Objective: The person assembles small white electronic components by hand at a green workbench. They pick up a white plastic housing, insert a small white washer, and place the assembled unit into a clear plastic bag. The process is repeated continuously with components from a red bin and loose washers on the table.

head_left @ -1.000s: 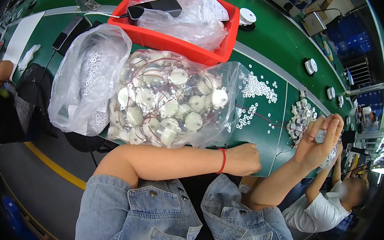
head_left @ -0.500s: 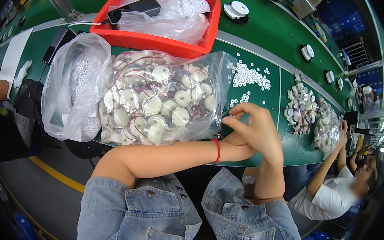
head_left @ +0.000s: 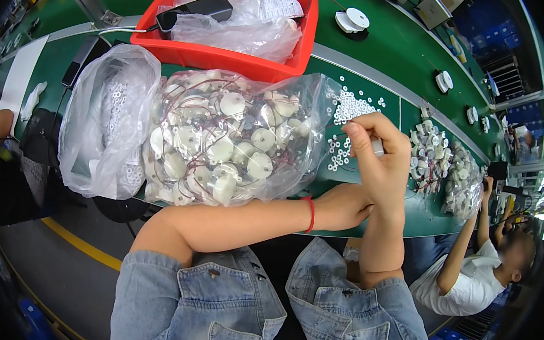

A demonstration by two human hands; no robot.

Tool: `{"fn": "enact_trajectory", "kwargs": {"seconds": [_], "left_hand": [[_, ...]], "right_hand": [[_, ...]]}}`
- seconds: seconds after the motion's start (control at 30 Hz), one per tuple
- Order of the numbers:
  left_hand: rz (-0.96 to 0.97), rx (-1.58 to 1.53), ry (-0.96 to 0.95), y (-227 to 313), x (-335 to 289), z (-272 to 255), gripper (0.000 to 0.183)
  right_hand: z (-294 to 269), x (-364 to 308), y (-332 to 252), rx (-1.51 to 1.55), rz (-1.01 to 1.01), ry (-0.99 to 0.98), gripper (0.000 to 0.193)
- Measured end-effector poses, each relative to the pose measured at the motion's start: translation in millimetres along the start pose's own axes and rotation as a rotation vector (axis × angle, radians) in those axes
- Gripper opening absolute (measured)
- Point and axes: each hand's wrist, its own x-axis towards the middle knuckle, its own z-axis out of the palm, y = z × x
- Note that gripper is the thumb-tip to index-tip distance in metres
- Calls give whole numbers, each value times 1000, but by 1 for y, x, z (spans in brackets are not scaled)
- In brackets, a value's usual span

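Observation:
My right hand is raised over the table, thumb and forefinger drawn together beside the pile of small white rings. A small white part shows within its curled fingers; its exact kind is hard to make out. Below it, my left hand, with a red cord on the wrist, reaches across behind my right wrist. Its fingertips are hidden there. Close to both hands lies a large clear bag filled with white round wired parts.
Left of the large bag stands an open plastic bag of white rings. Behind is a red bin holding plastic bags and a black device. More wired parts lie to the right, near a co-worker in white.
My right hand has risen away from the large bag's edge toward the ring pile, and the white part now shows in it. My left hand has shifted slightly right.

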Motion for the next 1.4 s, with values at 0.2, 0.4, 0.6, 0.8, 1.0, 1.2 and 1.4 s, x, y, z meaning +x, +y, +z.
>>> {"fn": "enact_trajectory", "kwargs": {"seconds": [0.2, 0.4, 0.6, 0.8, 1.0, 1.2, 1.4], "left_hand": [[-262, -347, 46, 5, 6, -4, 19], [-600, -1276, 9, 11, 9, -15, 66], [-706, -1272, -244, 29, 3, -13, 44], [-744, -1143, -283, 31, 8, -21, 26], [-676, -1050, -359, 29, 8, -23, 25], [-714, -934, -270, 32, 9, -16, 27], [-490, -679, -201, 24, 6, -11, 27]], "right_hand": [[-33, -16, -8, 138, 114, 174, 17], [-88, -57, 8, 409, 147, 134, 20], [-100, -87, 17, -17, 427, -266, 15], [-129, -103, 39, 231, 335, 388, 19], [-120, -108, 57, 693, 358, 442, 29], [-140, -110, 55, 737, 226, 662, 30], [-118, -126, 57, 452, 447, -10, 17]]}}
